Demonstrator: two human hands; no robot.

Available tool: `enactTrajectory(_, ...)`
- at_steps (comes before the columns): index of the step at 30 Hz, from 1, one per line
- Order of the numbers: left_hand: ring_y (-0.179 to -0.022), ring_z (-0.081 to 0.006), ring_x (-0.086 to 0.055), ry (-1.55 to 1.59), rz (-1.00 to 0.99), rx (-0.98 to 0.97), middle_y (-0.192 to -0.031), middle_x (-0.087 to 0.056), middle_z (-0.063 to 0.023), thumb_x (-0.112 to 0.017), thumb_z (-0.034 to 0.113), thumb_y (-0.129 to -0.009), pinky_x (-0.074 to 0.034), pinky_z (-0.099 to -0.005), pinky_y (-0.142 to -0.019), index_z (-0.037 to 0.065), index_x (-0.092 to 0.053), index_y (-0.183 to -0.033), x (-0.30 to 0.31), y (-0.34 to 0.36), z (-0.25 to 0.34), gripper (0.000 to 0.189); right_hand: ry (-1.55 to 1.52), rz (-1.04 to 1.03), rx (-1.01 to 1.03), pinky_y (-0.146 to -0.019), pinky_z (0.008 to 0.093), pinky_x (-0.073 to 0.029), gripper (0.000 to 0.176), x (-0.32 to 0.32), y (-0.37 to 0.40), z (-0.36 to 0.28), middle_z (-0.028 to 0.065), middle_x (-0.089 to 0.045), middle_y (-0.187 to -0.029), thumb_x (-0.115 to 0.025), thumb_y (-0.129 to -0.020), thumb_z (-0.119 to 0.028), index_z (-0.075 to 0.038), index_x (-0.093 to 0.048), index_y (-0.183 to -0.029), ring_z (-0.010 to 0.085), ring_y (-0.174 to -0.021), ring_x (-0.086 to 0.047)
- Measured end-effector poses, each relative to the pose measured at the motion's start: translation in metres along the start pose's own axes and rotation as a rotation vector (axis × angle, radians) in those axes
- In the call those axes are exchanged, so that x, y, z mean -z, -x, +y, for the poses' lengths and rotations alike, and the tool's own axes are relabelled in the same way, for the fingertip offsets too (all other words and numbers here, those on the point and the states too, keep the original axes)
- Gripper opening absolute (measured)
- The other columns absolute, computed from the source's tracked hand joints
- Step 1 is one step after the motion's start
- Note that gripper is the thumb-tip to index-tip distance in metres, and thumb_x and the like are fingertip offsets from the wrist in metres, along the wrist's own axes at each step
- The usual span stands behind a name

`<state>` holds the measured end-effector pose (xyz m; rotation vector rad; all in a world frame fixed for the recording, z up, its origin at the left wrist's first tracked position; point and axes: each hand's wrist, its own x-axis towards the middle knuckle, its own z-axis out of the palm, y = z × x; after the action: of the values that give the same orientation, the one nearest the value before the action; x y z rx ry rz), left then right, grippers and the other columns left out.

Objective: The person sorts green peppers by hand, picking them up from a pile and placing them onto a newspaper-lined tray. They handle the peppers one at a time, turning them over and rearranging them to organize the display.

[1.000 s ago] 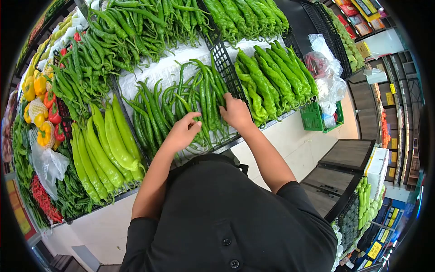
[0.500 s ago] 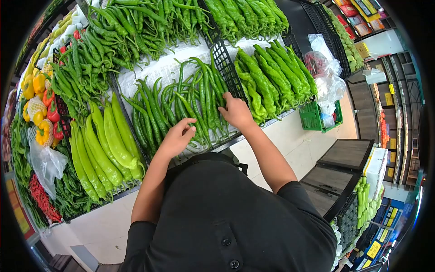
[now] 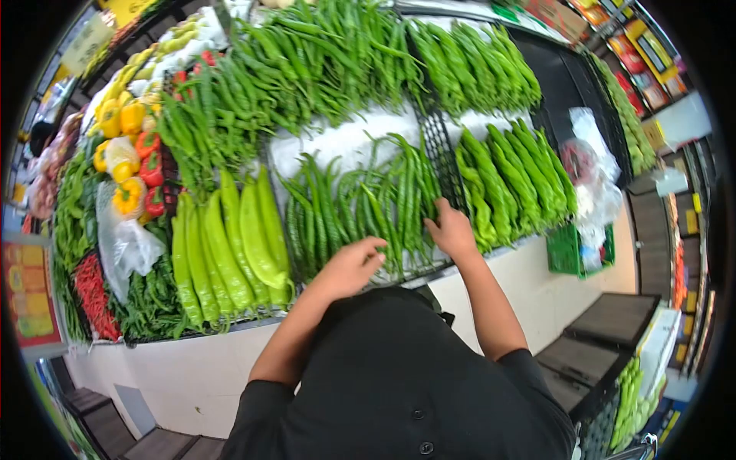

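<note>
Thin dark green chili peppers (image 3: 330,203) lie in rows on white paper in the middle compartment. My left hand (image 3: 351,267) is over their near edge, fingers curled and a little apart, with nothing visible in them. At the right side of these peppers is my right hand (image 3: 452,230), its index finger stretched out against the rightmost ones beside the black divider (image 3: 451,153); thumb and index are apart and it holds nothing that I can see.
Large light green peppers (image 3: 222,253) lie at the left, wrinkled green peppers (image 3: 514,180) at the right. More thin peppers (image 3: 322,61) are heaped behind. A green basket (image 3: 566,251) with plastic bags hangs at the right. Yellow bell peppers (image 3: 132,119) and red chilies (image 3: 93,295) lie far left.
The view has swung, so the display appears shifted right and slightly lower. Both hands stay near the same peppers, and no pepper has clearly been lifted.
</note>
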<state>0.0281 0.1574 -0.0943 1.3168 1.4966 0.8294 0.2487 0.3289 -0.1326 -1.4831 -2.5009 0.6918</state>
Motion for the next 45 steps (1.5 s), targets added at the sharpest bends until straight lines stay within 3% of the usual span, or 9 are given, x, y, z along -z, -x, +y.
enactTrajectory(6,-0.091,-0.023,-0.063,-0.193,0.156,-0.346,-0.102,-0.065,-0.0132,-0.064,0.016,-0.097,-0.052,-0.0352,-0.079,0.003,-0.064,-0.124,0.093,0.025,0.078,0.029,-0.116,0.088,0.029,-0.072,0.0507,-0.052,0.051,0.017,0.015,-0.007,0.0207,-0.066,-0.083,-0.072,-0.087,-0.021,-0.002,-0.052,-0.129,0.0421,-0.079,-0.065)
enactTrajectory(11,-0.082,-0.0194,-0.062,-0.524,0.729,-0.273,-0.097,-0.067,-0.0105,-0.059,0.02,-0.099,-0.051,-0.0339,-0.077,0.002,-0.066,-0.117,0.217,-0.01,0.07,0.026,-0.247,0.057,0.029,-0.069,0.0449,-0.052,0.054,0.032,0.035,-0.014,0.0164,-0.066,-0.08,-0.072,-0.087,-0.017,-0.002,-0.052,-0.134,0.034,-0.074,-0.066)
enactTrajectory(17,-0.105,-0.0397,-0.063,-1.017,0.988,-0.041,-0.114,-0.063,-0.0233,-0.067,0.026,-0.09,-0.051,-0.0476,-0.093,0.005,-0.063,-0.117,0.332,-0.084,0.006,0.034,-0.304,0.045,0.053,-0.063,0.0357,-0.052,0.054,0.038,0.058,-0.018,0.0127,-0.067,-0.087,-0.072,-0.087,-0.011,-0.004,-0.051,-0.137,0.0233,-0.067,-0.065)
enactTrajectory(23,-0.122,-0.0424,-0.058,-0.902,0.88,0.534,-0.129,-0.058,-0.0245,-0.069,0.035,-0.086,-0.05,-0.0516,-0.1,0.006,-0.052,-0.13,0.37,-0.11,-0.001,0.055,-0.303,-0.011,0.042,-0.07,0.0386,-0.054,0.053,0.048,0.074,-0.023,0.0138,-0.067,-0.094,-0.072,-0.088,-0.016,-0.003,-0.053,-0.136,0.0277,-0.075,-0.067)
enactTrajectory(30,-0.097,-0.0364,-0.07,-0.898,0.949,0.349,-0.104,-0.069,-0.0274,-0.067,0.032,-0.085,-0.056,-0.0464,-0.083,-0.005,-0.058,-0.111,0.389,-0.113,-0.025,0.046,-0.313,-0.029,0.076,-0.071,0.0387,-0.054,0.049,0.043,0.076,-0.018,0.0132,-0.066,-0.092,-0.071,-0.088,-0.015,-0.003,-0.054,-0.133,0.0275,-0.075,-0.067)
enactTrajectory(34,-0.071,-0.0166,-0.064,-0.225,0.861,0.408,-0.086,-0.063,-0.0145,-0.055,0.038,-0.091,-0.05,-0.036,-0.052,0.001,-0.059,-0.098,0.421,-0.091,-0.01,0.038,-0.319,-0.024,0.103,-0.071,0.0387,-0.054,0.047,0.045,0.072,-0.02,0.0128,-0.066,-0.092,-0.071,-0.089,-0.014,-0.003,-0.056,-0.132,0.0271,-0.074,-0.066)
enactTrajectory(37,-0.054,-0.0142,-0.052,0.291,1.016,0.264,-0.073,-0.055,-0.001,-0.051,0.041,-0.097,-0.044,-0.0279,-0.047,0.01,-0.066,-0.102,0.412,-0.065,-0.001,0.035,-0.308,-0.011,0.125,-0.071,0.0385,-0.054,0.046,0.044,0.069,-0.021,0.0127,-0.066,-0.092,-0.071,-0.088,-0.013,-0.002,-0.057,-0.13,0.0269,-0.074,-0.066)
enactTrajectory(41,-0.065,-0.0152,-0.054,0.479,0.935,0.04,-0.086,-0.053,-0.0054,-0.049,0.028,-0.095,-0.047,-0.03,-0.049,0.008,-0.05,-0.101,0.396,-0.051,-0.015,0.021,-0.309,-0.042,0.144,-0.073,0.039,-0.054,0.045,0.039,0.063,-0.023,0.0128,-0.067,-0.092,-0.07,-0.088,-0.011,-0.003,-0.057,-0.131,0.0277,-0.075,-0.067)
enactTrajectory(45,-0.063,-0.0235,-0.062,0.019,1.009,0.234,-0.083,-0.062,-0.0115,-0.065,0.036,-0.086,-0.052,-0.0392,-0.056,-0.001,-0.054,-0.11,0.391,-0.072,-0.04,0.045,-0.262,-0.055,0.217,-0.073,0.0399,-0.054,0.043,0.04,0.054,-0.034,0.012,-0.067,-0.094,-0.069,-0.09,-0.013,-0.004,-0.059,-0.13,0.0276,-0.077,-0.067)
